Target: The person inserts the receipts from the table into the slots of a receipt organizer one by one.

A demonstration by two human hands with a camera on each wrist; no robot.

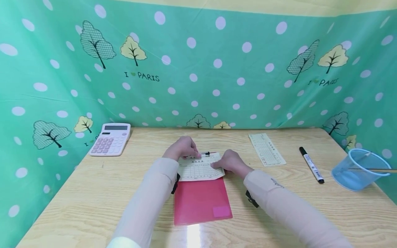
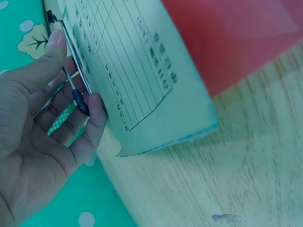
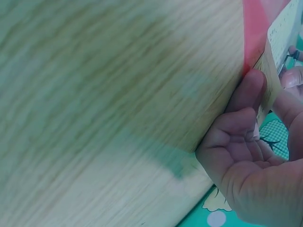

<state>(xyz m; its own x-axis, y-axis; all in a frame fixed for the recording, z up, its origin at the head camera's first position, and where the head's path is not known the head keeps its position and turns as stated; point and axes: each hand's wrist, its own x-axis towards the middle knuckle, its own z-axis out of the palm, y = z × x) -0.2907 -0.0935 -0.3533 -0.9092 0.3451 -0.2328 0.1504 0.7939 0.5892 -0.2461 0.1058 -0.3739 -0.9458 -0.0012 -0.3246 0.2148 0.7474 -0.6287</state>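
Observation:
A red folder (image 1: 198,199) lies at the middle of the table, with a metal clip (image 1: 206,153) at its far edge. Across its upper part is a cream printed paper form (image 1: 198,172), its near edge lifted a little. My left hand (image 1: 185,148) grips the clip, thumb on the wire lever (image 2: 71,78) and fingers behind it. The lever has black end caps. On the other side, my right hand (image 1: 232,162) pinches the form's right edge between thumb and fingers. In the right wrist view the fingertips (image 3: 253,85) are at the folder's edge, beneath the paper.
A pink and white calculator (image 1: 111,139) sits at the back left. At the right are another printed form (image 1: 267,150), a capped marker (image 1: 311,165) and a blue mesh pen cup (image 1: 350,172) with a stick in it. A green curtain (image 1: 198,69) hangs behind the table.

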